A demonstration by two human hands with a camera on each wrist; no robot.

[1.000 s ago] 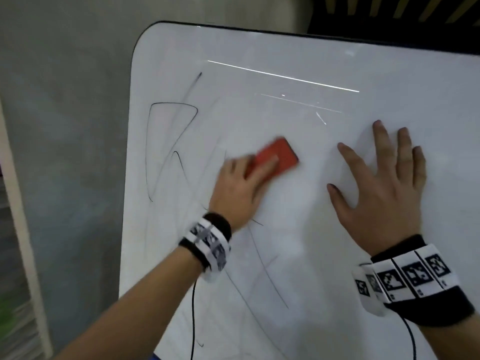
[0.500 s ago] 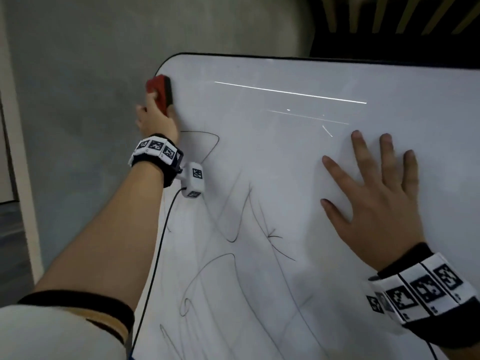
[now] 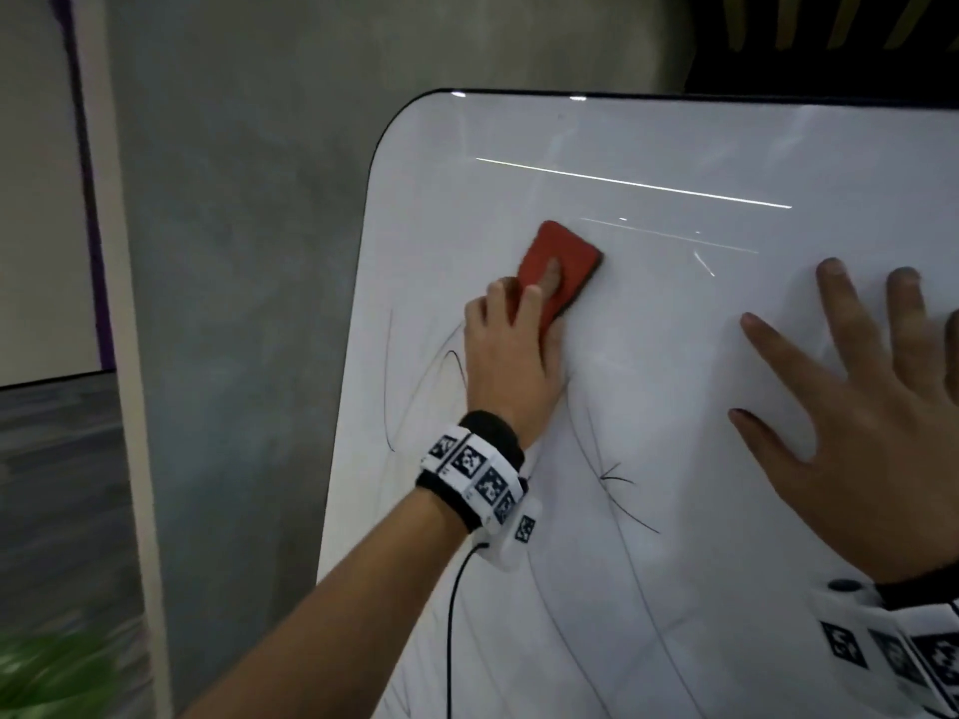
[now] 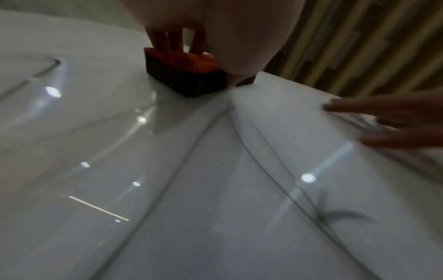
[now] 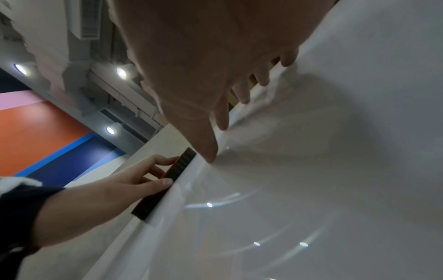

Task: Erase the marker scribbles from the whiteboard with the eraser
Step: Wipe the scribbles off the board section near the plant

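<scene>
The left hand (image 3: 511, 355) pinches the red rectangular felt-backed eraser (image 3: 563, 267), long axis slanting up-left, flat against the glossy white whiteboard (image 3: 674, 407) above black marker scribbles (image 3: 617, 490), while the right hand (image 3: 877, 433) presses spread fingers beside.

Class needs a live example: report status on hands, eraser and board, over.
Left hand grips eraser, pressed to whiteboard. Right hand flat on board, fingers spread. Scribbles remain below. Nothing blocking.

The whiteboard (image 3: 674, 381) is glossy and smooth; the eraser (image 3: 563, 264) has a matt red back.
</scene>
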